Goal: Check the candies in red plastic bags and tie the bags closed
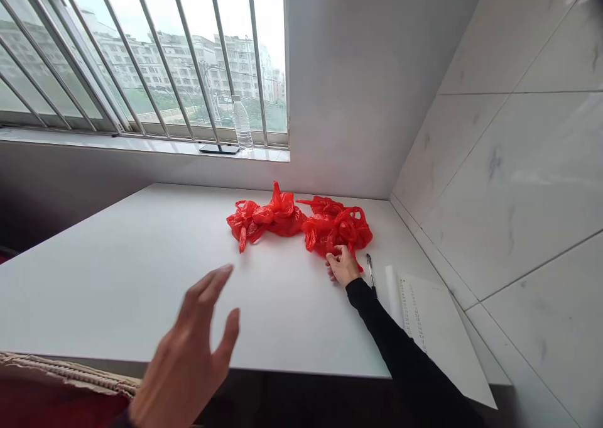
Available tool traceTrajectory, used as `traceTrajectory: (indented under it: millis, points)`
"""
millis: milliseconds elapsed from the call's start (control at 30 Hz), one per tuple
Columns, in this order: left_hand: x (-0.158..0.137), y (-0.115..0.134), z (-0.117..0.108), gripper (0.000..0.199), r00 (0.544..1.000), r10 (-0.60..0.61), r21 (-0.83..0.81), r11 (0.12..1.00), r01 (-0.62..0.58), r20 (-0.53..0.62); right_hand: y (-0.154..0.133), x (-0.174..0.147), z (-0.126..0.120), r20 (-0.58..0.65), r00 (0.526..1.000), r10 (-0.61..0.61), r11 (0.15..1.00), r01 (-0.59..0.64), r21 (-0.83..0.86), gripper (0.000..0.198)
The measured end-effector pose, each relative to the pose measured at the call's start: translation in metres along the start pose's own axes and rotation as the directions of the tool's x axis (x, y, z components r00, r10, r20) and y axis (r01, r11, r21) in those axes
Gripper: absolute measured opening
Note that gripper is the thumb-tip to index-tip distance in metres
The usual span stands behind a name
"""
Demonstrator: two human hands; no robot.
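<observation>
Two bunches of knotted red plastic bags lie side by side toward the back of the white table. My right hand [345,267] reaches to the front of the right bunch of red plastic bags [332,224], thumb and fingers closed on its near edge. Part of the fingertips is hidden. To the left sits the other bunch of red plastic bags [282,217], which neither hand touches. Over the table's front edge, my left hand [193,346] hovers open, thumb apart from the fingers and holding nothing; it is slightly blurred.
A black pen [371,274] and an open notebook [433,327] lie right of my right hand. The white table [117,258] meets a tiled wall [532,183]. On the sill stand a clear bottle [242,125] and a dark phone [219,149]. Cardboard [70,373] edges the lower left.
</observation>
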State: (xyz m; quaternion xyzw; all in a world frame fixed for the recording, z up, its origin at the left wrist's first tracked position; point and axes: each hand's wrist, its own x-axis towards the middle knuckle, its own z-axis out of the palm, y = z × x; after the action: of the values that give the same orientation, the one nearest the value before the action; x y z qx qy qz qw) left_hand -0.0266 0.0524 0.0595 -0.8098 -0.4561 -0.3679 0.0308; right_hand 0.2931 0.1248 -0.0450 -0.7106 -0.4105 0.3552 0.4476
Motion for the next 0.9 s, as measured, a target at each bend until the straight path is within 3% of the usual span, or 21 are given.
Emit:
traceTrajectory:
  millis: [100,233,367,433,567,667,767,900]
  points:
    - [0.025,0.024,0.046,0.063,0.992,0.068,-0.093,0.994,-0.057,0.111,-0.001,-0.015,0.0,0.098,0.993,-0.066,0.995,0.073,-0.066,0.025]
    - [0.029,0.013,0.093,0.06,0.984,0.022,-0.132,0.991,0.001,0.178,-0.006,-0.061,-0.01,0.311,0.923,-0.229,0.954,0.276,-0.116,0.01]
    - [0.015,-0.008,0.107,0.055,0.977,0.053,-0.131,0.991,-0.026,0.208,-0.012,-0.097,-0.02,0.479,0.829,-0.289,0.92,0.379,-0.101,0.011]
    - [0.012,-0.012,0.107,0.051,0.965,0.098,-0.132,0.989,-0.068,0.243,-0.014,-0.103,-0.02,0.492,0.819,-0.297,0.917,0.388,-0.091,0.017]
    - [0.014,-0.009,0.105,0.034,0.941,0.153,-0.132,0.984,-0.117,0.302,-0.016,-0.097,-0.004,0.371,0.87,-0.325,0.923,0.378,-0.078,0.023]
    - [0.015,-0.008,0.104,0.026,0.943,0.122,-0.107,0.99,-0.093,0.311,-0.011,-0.088,0.014,0.299,0.884,-0.36,0.917,0.394,-0.06,0.024]
    - [0.014,-0.014,0.1,0.022,0.962,0.006,-0.032,0.999,0.003,0.273,-0.001,-0.083,0.023,0.194,0.9,-0.39,0.913,0.405,-0.043,0.023]
    - [0.012,-0.028,0.098,0.02,0.961,-0.225,0.053,0.974,0.219,0.159,0.01,-0.078,0.017,-0.096,0.926,-0.365,0.931,0.365,-0.016,0.026]
